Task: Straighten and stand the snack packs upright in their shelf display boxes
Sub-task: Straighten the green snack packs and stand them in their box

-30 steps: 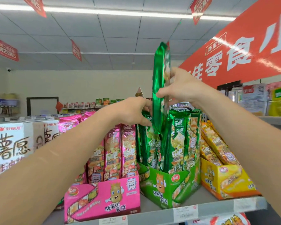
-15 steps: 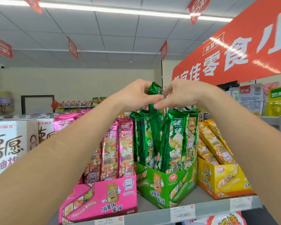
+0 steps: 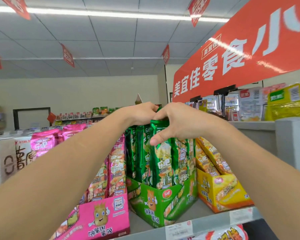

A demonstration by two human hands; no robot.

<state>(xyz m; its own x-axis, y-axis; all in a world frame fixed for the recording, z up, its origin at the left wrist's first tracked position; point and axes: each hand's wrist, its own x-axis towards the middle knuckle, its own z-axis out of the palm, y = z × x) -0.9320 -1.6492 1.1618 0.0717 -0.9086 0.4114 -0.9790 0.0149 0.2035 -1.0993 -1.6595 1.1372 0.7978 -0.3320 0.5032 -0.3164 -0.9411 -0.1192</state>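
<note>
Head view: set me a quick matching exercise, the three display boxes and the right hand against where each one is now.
1 pink display box
2 green display box
3 yellow display box
4 right hand

A rightmost of the three boxes
B on the tops of the green packs
C leftmost of the three boxes
D between the other two boxes

Pairs: 1-C, 2-D, 3-A, 4-B

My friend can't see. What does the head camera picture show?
Left hand and right hand grip the tops of green snack packs in a green display box on a shelf. Pink box on its left, yellow box on its right.
</note>
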